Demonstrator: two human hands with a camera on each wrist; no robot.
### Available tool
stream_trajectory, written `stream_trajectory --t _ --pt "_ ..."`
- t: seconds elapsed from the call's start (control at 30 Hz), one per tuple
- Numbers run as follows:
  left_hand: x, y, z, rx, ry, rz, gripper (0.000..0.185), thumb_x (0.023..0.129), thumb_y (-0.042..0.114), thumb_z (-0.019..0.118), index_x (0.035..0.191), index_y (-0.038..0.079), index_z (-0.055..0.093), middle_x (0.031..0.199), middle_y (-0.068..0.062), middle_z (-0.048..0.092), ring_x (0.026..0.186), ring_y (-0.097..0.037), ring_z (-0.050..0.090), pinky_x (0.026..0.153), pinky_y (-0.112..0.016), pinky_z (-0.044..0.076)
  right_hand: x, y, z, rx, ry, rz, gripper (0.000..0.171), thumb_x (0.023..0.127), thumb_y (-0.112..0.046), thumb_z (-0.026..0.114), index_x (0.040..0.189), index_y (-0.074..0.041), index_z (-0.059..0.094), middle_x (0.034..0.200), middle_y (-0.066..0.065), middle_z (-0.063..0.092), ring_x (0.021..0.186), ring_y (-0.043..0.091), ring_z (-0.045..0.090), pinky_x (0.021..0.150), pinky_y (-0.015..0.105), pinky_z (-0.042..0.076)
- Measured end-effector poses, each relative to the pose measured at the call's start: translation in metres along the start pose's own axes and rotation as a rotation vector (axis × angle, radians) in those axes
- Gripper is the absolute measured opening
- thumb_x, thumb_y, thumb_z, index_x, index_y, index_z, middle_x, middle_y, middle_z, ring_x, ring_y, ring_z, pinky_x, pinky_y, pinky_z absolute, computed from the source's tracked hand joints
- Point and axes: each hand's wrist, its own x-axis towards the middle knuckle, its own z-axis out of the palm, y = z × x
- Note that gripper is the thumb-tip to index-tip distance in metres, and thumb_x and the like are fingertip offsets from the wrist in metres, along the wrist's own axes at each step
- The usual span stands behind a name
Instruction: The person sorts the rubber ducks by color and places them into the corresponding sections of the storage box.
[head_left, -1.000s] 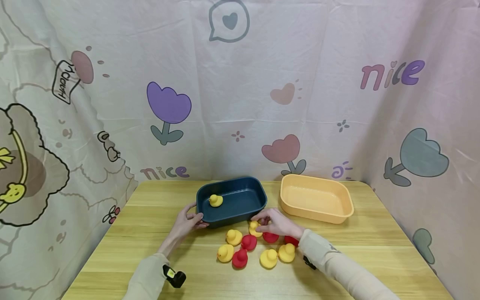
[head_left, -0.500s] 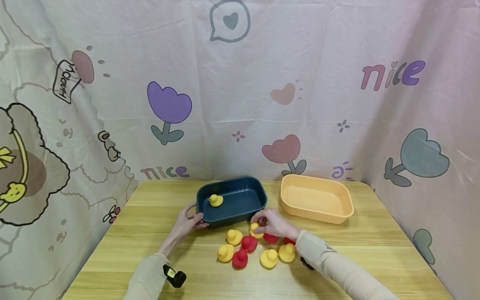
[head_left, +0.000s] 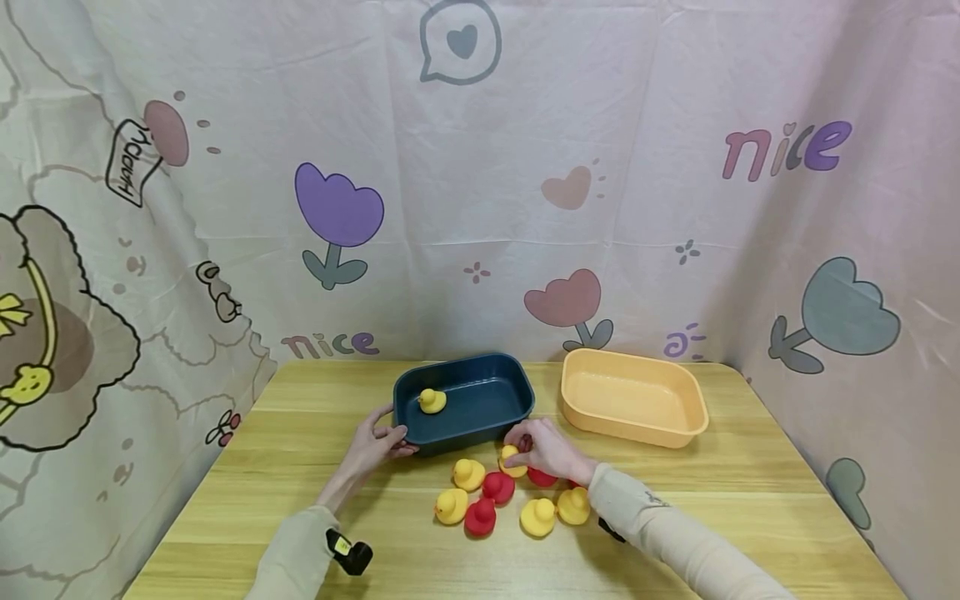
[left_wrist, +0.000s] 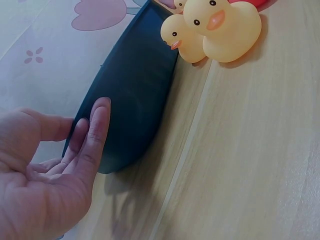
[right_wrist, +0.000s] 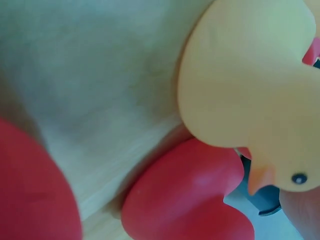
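Note:
My left hand [head_left: 375, 442] grips the near left corner of a dark blue bin [head_left: 457, 446], its thumb at the rim and fingers against the outer wall [left_wrist: 132, 95]. A yellow rubber duck [head_left: 432, 402] sits inside that bin. At the bin's front side, my right hand [head_left: 553, 450] pinches another yellow rubber duck [head_left: 513, 462], partly covered by the fingers. Around it on the table are more yellow ducks [head_left: 537, 517] and red ducks [head_left: 480, 517]. In the right wrist view, a large yellow duck [right_wrist: 240, 85] and a red duck [right_wrist: 185, 195] hide most of the hand.
A light orange bin [head_left: 633, 400] stands at the back right of the wooden table [head_left: 247, 508], with bare floor inside. A printed cloth [head_left: 465, 167] hangs behind the table and along both sides.
The right hand and forearm have shifted slightly, the pinched yellow duck moving a little with the fingers. The left hand and both bins look unchanged.

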Motion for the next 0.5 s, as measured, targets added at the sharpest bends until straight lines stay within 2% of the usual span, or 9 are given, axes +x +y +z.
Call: stream_trajectory --t 0.3,0.5 --pt "0.0001 0.0001 -0.0005 0.007 -0.001 0.006 0.057 0.09 0.007 0.048 0.139 0.005 0.019 0.08 -0.011 0.061 0.078 -0.027 0.067 0.077 -0.038 0.056 -0.0016 -0.0028 -0.0004 0.028 0.043 -0.021 0.018 0.069 -0.024 0.075 0.083 -0.015 0.068 0.072 -0.005 0.065 0.063 0.008 0.056 0.056 0.014 0.048" --pt "0.0 -0.0001 -0.0005 0.009 -0.001 0.006 0.057 0.09 0.007 0.048 0.139 0.005 0.019 0.081 -0.012 0.061 0.078 -0.028 0.067 0.078 -0.04 0.055 -0.0038 -0.0078 -0.0032 0.035 0.067 0.011 0.016 0.069 -0.022 0.076 0.08 -0.016 0.066 0.075 -0.004 0.065 0.066 0.012 0.059 0.059 0.02 0.052"
